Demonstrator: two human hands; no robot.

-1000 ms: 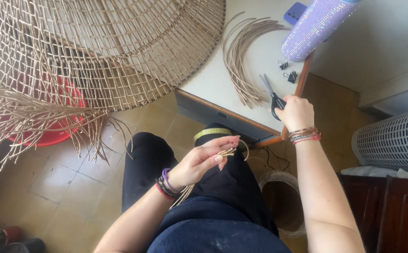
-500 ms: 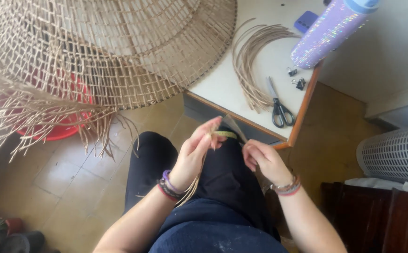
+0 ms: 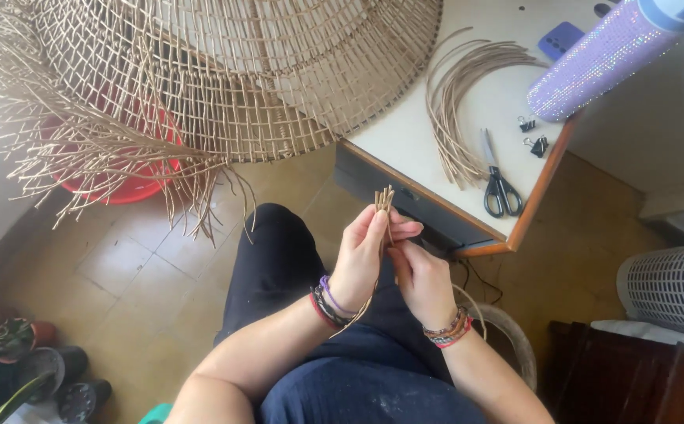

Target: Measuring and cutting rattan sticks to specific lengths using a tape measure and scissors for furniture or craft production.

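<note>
My left hand [image 3: 365,255] grips a thin bundle of tan rattan strands [image 3: 384,201], whose cut ends stick up above the fingers. My right hand [image 3: 422,281] sits just beside it over my lap, fingers pinching the same strands lower down. Both wrists wear beaded bracelets. A large woven rattan lampshade [image 3: 224,78] with loose, frayed strand ends spreads across the upper left, resting partly on the white table [image 3: 405,133]. Black-handled scissors [image 3: 497,184] lie on the table near its corner, next to a curved sheaf of cut rattan strands [image 3: 460,102].
On the table lie a glittery purple bottle [image 3: 601,63], a purple phone [image 3: 560,39] and two black binder clips [image 3: 532,135]. A red basin [image 3: 126,180] sits on the tiled floor under the shade. Potted plants [image 3: 20,361] stand at lower left, a white fan grille [image 3: 672,286] at right.
My right hand left the scissors on the table and came down to my lap, joining my left hand on the rattan strands. The view shifted slightly.
</note>
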